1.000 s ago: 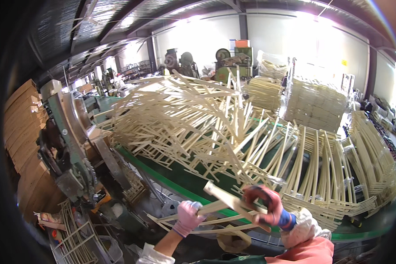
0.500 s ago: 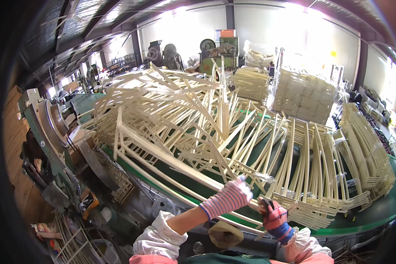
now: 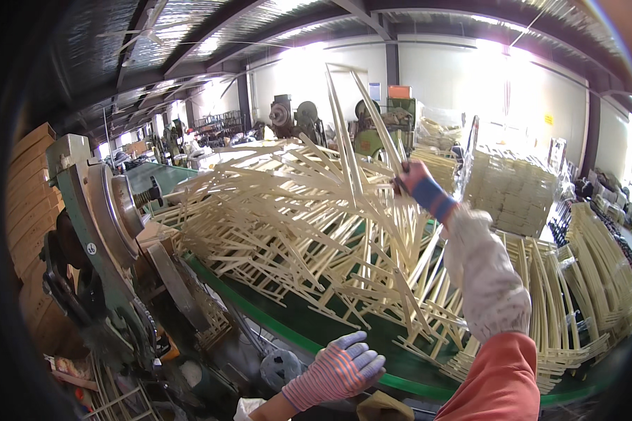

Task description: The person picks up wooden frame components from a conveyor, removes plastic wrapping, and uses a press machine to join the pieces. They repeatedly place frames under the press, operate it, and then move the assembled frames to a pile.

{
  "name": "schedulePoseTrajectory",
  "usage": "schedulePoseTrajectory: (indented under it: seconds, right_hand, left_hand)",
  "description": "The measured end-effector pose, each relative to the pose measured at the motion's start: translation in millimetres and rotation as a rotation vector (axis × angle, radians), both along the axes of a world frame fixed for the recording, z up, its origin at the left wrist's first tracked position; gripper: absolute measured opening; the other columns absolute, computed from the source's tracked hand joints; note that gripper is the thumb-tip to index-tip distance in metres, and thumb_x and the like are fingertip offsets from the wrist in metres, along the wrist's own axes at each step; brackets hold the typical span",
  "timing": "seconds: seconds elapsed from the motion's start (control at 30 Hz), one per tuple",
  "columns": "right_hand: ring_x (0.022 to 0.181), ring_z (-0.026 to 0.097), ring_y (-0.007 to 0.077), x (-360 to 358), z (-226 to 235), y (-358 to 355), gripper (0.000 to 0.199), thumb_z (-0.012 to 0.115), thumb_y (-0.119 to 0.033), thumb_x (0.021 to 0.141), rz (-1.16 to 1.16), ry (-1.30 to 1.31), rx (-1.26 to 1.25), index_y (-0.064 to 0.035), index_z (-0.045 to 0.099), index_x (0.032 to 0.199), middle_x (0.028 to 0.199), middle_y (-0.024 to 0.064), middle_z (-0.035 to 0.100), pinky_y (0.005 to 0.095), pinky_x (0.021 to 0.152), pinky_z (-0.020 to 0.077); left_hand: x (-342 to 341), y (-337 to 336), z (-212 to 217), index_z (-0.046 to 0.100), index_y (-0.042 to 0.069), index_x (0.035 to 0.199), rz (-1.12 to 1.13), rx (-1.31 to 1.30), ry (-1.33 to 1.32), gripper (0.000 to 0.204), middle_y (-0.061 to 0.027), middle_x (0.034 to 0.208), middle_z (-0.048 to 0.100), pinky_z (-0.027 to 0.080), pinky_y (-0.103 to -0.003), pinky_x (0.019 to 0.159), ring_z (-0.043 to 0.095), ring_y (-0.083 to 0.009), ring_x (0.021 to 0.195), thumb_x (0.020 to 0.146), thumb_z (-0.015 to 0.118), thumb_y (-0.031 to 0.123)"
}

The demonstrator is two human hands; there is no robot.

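Note:
My right hand (image 3: 416, 181), in a striped knit glove, reaches out over the heap. Its fingers are closed around one leg of a long cream U-shaped frame (image 3: 378, 111), whose joined end points up and away. The frame's other leg slants down toward a tangled pile of similar cream frames (image 3: 281, 203). Near the front edge of the green table (image 3: 295, 337), my left hand (image 3: 340, 372), in a striped glove, is open and holds nothing. Its fingers stretch forward and to the right.
Neater rows of cream frames (image 3: 551, 295) lie at the right. Behind them stands a plastic-wrapped stack (image 3: 509, 189). A green machine with a metal wheel (image 3: 123, 203) stands at the left beside stacked cartons (image 3: 28, 203). More machinery (image 3: 386, 130) stands at the back.
My right hand has risen from the front edge to far over the pile, now gripping a raised frame. My left hand has dropped back toward me, off the frames. The view has tilted up.

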State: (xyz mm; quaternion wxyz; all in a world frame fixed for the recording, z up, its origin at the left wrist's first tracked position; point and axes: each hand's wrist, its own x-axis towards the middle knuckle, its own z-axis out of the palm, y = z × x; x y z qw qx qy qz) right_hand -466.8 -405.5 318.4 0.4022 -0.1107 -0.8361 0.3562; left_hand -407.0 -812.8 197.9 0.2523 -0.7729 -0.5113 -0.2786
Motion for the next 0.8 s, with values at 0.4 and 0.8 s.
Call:
schedulePoseTrajectory:
  seconds: [0.4,0.8]
  right_hand:
    - [0.102,0.062,0.0276,-127,124,-43,0.044,0.049,-0.035,0.087,-0.359,-1.015,1.018,-0.0088,0.055,0.122,0.112,0.0091,0.063,0.0402,0.083,0.0515]
    - [0.111,0.048,0.0367,-14,-71,-134,0.057,0.057,-0.027,0.079,-0.347,-0.002,0.866,0.005,0.045,0.125,0.122,0.0248,0.047,0.0453,0.092,0.0428]
  left_hand:
    - [-55,-11,-25,0.062,0.011,0.08,0.144,-0.062,-0.142,0.011,-0.0039,0.071,0.059,0.046,-0.04,0.085,0.058,-0.0224,0.072,0.075,0.065,0.02]
    - [15,86,-60,0.061,0.011,0.084,-0.279,-0.222,-0.013,0.016,-0.001,0.074,0.061,0.048,-0.038,0.08,0.06,-0.0191,0.07,0.074,0.068,0.021]
